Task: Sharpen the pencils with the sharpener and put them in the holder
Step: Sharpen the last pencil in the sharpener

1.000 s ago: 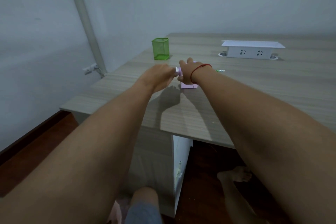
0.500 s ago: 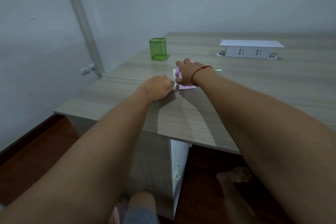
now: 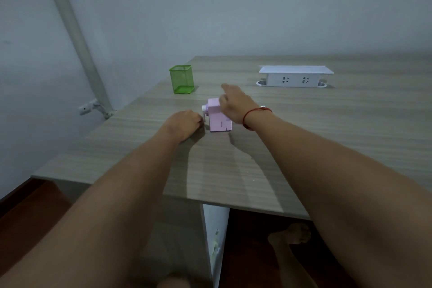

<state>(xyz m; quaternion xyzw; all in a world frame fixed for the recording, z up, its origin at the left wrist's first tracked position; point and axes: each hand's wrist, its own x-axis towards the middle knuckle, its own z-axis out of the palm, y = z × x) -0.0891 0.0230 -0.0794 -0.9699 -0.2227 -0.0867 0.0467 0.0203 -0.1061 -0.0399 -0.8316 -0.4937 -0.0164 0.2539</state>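
Left fingers clenched at pink sharpener crank, right fingers released above it, green holder empty

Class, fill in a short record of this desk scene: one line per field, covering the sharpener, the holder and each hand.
sharpener: pink, upright on desk
holder: green mesh, looks empty, behind the sharpener to the left
left hand: closed at the sharpener's crank side
right hand: open, fingers spread over the sharpener
socket box: white, far right

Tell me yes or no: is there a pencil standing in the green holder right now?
No, the green holder stands empty on the desk; its mesh walls show nothing inside.
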